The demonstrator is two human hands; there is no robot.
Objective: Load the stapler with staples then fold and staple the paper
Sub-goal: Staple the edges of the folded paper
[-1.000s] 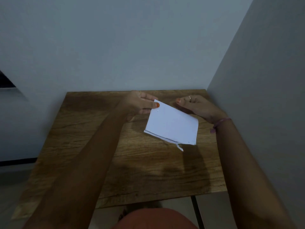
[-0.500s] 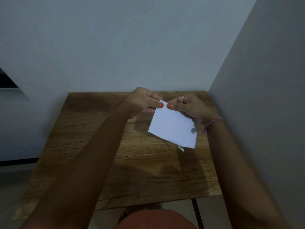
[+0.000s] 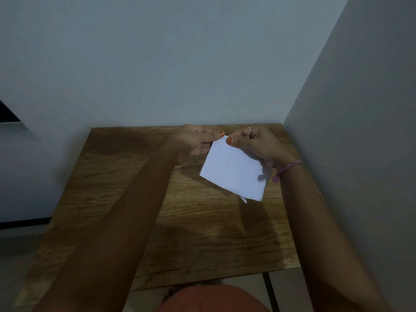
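A folded white paper (image 3: pixel 234 170) is held tilted above the far right part of the wooden table (image 3: pixel 139 199). My left hand (image 3: pixel 195 143) pinches its top corner from the left. My right hand (image 3: pixel 256 145) pinches the same top corner from the right, thumb on the sheet's face. A few tiny dark marks show on the paper, and a small flap sticks out below its lower edge. No stapler is in view.
Grey walls close in behind the table and along its right side. The table's near edge runs just in front of my lap (image 3: pixel 213 299), with a dark table leg (image 3: pixel 266 291) below it at the right.
My right hand moved left from the table's back right and took hold of the paper's top corner beside my left hand. The paper rose and tilted more upright.
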